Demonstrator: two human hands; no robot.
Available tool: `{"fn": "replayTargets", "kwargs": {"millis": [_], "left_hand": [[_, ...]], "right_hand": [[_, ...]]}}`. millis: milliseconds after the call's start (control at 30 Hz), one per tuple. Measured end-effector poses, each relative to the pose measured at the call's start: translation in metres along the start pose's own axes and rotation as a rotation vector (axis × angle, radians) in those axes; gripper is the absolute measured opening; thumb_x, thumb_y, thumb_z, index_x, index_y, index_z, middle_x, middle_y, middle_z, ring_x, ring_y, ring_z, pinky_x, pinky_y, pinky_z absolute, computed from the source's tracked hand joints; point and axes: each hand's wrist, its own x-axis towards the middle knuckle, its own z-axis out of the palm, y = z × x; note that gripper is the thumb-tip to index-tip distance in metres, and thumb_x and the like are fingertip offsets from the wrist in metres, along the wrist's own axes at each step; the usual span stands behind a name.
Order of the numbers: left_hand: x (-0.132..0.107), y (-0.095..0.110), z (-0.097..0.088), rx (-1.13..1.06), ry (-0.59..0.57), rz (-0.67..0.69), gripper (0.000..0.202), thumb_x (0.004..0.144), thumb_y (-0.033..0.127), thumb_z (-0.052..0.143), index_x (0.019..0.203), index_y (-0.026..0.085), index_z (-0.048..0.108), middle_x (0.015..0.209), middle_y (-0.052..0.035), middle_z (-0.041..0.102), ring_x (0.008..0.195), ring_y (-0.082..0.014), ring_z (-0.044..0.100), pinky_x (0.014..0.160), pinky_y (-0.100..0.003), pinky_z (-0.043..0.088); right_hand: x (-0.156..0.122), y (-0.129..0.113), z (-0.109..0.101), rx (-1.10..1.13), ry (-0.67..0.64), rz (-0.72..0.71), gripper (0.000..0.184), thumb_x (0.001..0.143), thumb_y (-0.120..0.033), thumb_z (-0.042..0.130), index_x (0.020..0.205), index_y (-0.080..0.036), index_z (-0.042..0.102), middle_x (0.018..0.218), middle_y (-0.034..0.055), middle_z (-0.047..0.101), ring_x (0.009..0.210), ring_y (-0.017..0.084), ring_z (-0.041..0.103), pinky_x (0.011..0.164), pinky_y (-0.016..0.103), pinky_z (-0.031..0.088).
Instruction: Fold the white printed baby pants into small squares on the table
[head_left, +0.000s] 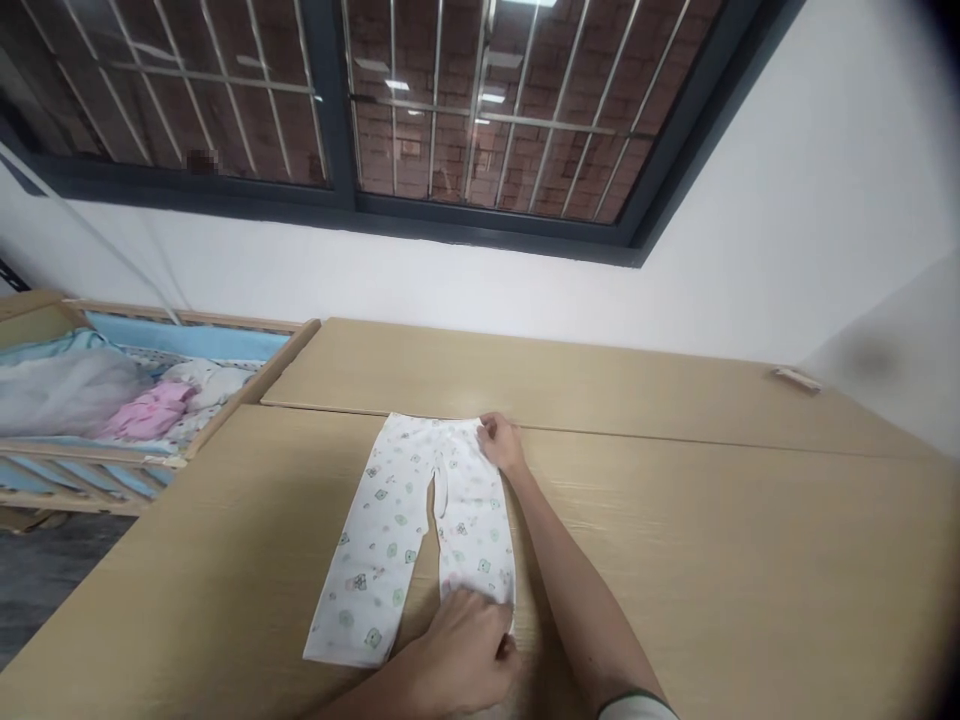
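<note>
A pair of small white baby pants point(397, 510) with a printed pattern of green and grey little animals lies flat on the wooden tabletop, waistband away from me and legs toward me. My right hand point(501, 442) is closed on the right corner of the waistband, thumb and fingers pinched together. Lower down, my left hand point(469, 650) has its fingers curled over the bottom of the right leg and covers its hem. The left leg lies spread out with its hem visible.
On the left, a wooden crib point(255, 390) with blue lining holds bedding and a pink cloth point(154, 410). A seam runs across the tabletop point(675, 560). A small pale object point(797, 378) lies at the back right. Behind stand a white wall and a barred window point(487, 225).
</note>
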Motion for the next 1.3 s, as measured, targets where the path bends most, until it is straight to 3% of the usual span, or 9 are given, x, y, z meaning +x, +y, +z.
{"fn": "replayTargets", "kwargs": {"millis": [200, 300, 400, 567, 767, 933, 1100, 1200, 1300], "left_hand": [[-0.029, -0.014, -0.005, -0.347, 0.163, -0.092, 0.026, 0.091, 0.030, 0.047, 0.070, 0.021, 0.059, 0.071, -0.0024, 0.065, 0.069, -0.0169, 0.059, 0.064, -0.028, 0.040], [-0.057, -0.031, -0.006, -0.512, 0.322, -0.138, 0.023, 0.095, 0.035, 0.045, 0.093, 0.023, 0.065, 0.070, -0.0006, 0.063, 0.068, -0.0168, 0.059, 0.064, -0.027, 0.046], [-0.089, -0.055, -0.005, -0.551, 0.549, -0.237, 0.036, 0.095, 0.042, 0.047, 0.128, 0.030, 0.054, 0.070, 0.0012, 0.060, 0.068, -0.0195, 0.060, 0.064, -0.030, 0.053], [-0.131, -0.091, -0.006, -0.469, 0.888, -0.283, 0.030, 0.096, 0.048, 0.048, 0.120, 0.032, 0.056, 0.071, 0.0004, 0.060, 0.062, -0.0195, 0.058, 0.058, -0.030, 0.053], [-0.155, -0.125, -0.001, -0.264, 0.893, -0.349, 0.033, 0.096, 0.052, 0.047, 0.110, 0.028, 0.064, 0.076, -0.0010, 0.068, 0.066, -0.0193, 0.067, 0.064, -0.029, 0.057], [-0.159, -0.146, 0.010, -0.010, 0.840, -0.278, 0.022, 0.096, 0.041, 0.050, 0.109, 0.030, 0.063, 0.088, -0.0037, 0.074, 0.075, -0.0215, 0.072, 0.066, -0.030, 0.060], [-0.147, -0.135, 0.014, 0.359, 1.004, -0.232, 0.035, 0.092, 0.041, 0.057, 0.124, 0.028, 0.058, 0.119, -0.0118, 0.070, 0.102, -0.0328, 0.069, 0.083, -0.047, 0.059], [-0.138, -0.128, 0.023, 0.423, 0.914, -0.068, 0.050, 0.092, 0.033, 0.056, 0.141, 0.025, 0.047, 0.139, -0.0125, 0.060, 0.123, -0.0294, 0.061, 0.092, -0.041, 0.057], [-0.132, -0.133, 0.039, 0.545, 0.892, 0.036, 0.043, 0.092, 0.031, 0.055, 0.134, 0.022, 0.054, 0.128, -0.0126, 0.067, 0.118, -0.0286, 0.064, 0.088, -0.038, 0.057]], "right_hand": [[0.009, -0.013, 0.003, 0.167, 0.056, 0.092, 0.026, 0.081, -0.028, 0.057, 0.102, -0.015, 0.061, 0.073, 0.0003, 0.063, 0.068, 0.017, 0.061, 0.067, 0.029, 0.050], [0.020, -0.036, 0.011, 0.226, 0.088, 0.130, 0.031, 0.082, -0.032, 0.057, 0.107, -0.014, 0.058, 0.078, 0.0019, 0.063, 0.067, 0.017, 0.061, 0.062, 0.027, 0.049], [0.028, -0.067, 0.029, 0.254, 0.062, 0.136, 0.031, 0.081, -0.033, 0.060, 0.108, -0.017, 0.058, 0.081, 0.0008, 0.064, 0.065, 0.015, 0.060, 0.061, 0.026, 0.048], [0.032, -0.118, 0.075, 0.218, -0.026, 0.131, 0.024, 0.079, -0.020, 0.059, 0.103, -0.019, 0.058, 0.078, -0.0009, 0.065, 0.070, 0.015, 0.062, 0.065, 0.025, 0.046], [0.020, -0.153, 0.120, 0.106, -0.135, 0.117, 0.019, 0.082, -0.015, 0.059, 0.100, -0.021, 0.057, 0.090, 0.0023, 0.067, 0.078, 0.018, 0.062, 0.069, 0.027, 0.043], [0.007, -0.166, 0.122, 0.028, -0.186, 0.064, 0.021, 0.086, -0.016, 0.056, 0.106, -0.020, 0.056, 0.101, 0.0074, 0.066, 0.089, 0.021, 0.062, 0.074, 0.031, 0.044], [-0.035, -0.189, 0.099, 0.058, -0.311, -0.235, 0.031, 0.094, -0.031, 0.059, 0.123, -0.021, 0.055, 0.122, 0.0082, 0.064, 0.110, 0.020, 0.061, 0.094, 0.032, 0.046], [-0.089, -0.199, 0.079, 0.090, -0.529, -0.667, 0.050, 0.096, -0.042, 0.060, 0.140, -0.020, 0.048, 0.142, 0.0130, 0.054, 0.131, 0.023, 0.052, 0.108, 0.036, 0.042], [-0.141, -0.198, 0.063, 0.031, -0.714, -0.914, 0.063, 0.098, -0.048, 0.057, 0.150, -0.018, 0.041, 0.155, 0.0152, 0.043, 0.144, 0.026, 0.040, 0.116, 0.038, 0.036]]}}
